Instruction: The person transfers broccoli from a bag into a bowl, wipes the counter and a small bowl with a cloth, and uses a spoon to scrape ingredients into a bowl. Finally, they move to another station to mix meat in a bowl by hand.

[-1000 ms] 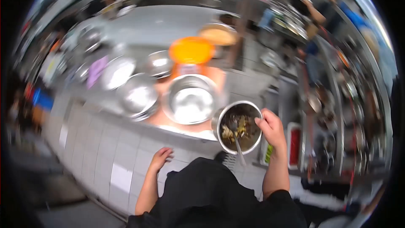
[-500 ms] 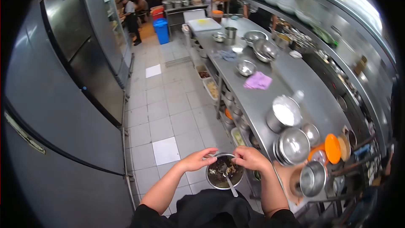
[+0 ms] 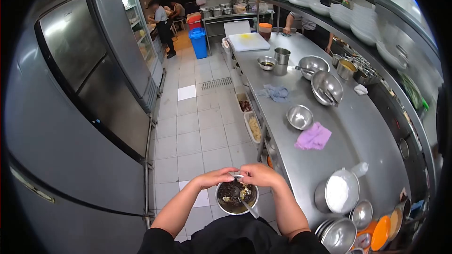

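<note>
A round metal bowl point(image 3: 254, 205) is close in front of my body, holding a dark, wet-looking mixture point(image 3: 230, 190) with pale yellowish bits. A metal spoon point(image 3: 250, 208) leans in it, its handle over the near rim. My left hand point(image 3: 216, 178) is at the bowl's far left rim, fingers stretched and thumb apart. Over the far right rim, my right hand point(image 3: 259, 175) has its fingers curled down and pressed together; what they hold, if anything, is hidden. The fingertips of both hands nearly meet. What supports the bowl is out of sight.
On my right runs a steel table point(image 3: 278, 117) with metal bowls point(image 3: 300, 117), a purple cloth point(image 3: 313, 136) and a pot of white contents point(image 3: 337, 193). Steel fridges point(image 3: 89, 84) line the left. A co-worker point(image 3: 162, 26) stands far back near a blue bin point(image 3: 198, 42).
My right hand has moved left over the bowl's far rim, closer to my left hand. The view has tilted and turned, so the table and its bowls appear lower and further right.
</note>
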Tool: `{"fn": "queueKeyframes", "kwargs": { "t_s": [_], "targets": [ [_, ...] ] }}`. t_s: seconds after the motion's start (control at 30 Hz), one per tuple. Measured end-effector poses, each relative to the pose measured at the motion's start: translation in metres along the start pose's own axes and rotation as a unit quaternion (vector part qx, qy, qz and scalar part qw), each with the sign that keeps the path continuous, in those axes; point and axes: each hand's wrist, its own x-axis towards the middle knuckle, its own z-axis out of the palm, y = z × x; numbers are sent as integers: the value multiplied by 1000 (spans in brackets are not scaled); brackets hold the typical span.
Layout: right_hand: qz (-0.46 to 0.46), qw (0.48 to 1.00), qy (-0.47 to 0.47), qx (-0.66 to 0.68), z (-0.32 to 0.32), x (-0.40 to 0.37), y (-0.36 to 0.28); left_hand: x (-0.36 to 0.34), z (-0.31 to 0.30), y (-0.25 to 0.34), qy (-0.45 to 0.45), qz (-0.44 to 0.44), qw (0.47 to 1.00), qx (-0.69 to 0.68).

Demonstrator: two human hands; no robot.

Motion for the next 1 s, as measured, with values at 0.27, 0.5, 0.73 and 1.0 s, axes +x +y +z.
{"fn": "queueKeyframes", "kwargs": {
  "t_s": [0.27,0.5,0.73,1.0],
  "targets": [
    [58,970,194,136,-80,44,53,68,-60,5,175,107,949,-240],
    [234,934,233,133,-109,61,79,156,-149,29,274,189,915,-227],
    [317,877,356,58,-119,151,125,246,-240,77,256,210,938,-104],
    [472,830,291,-58,-142,201,119,314,-279,118,138,248,954,-97]
  ]
}}
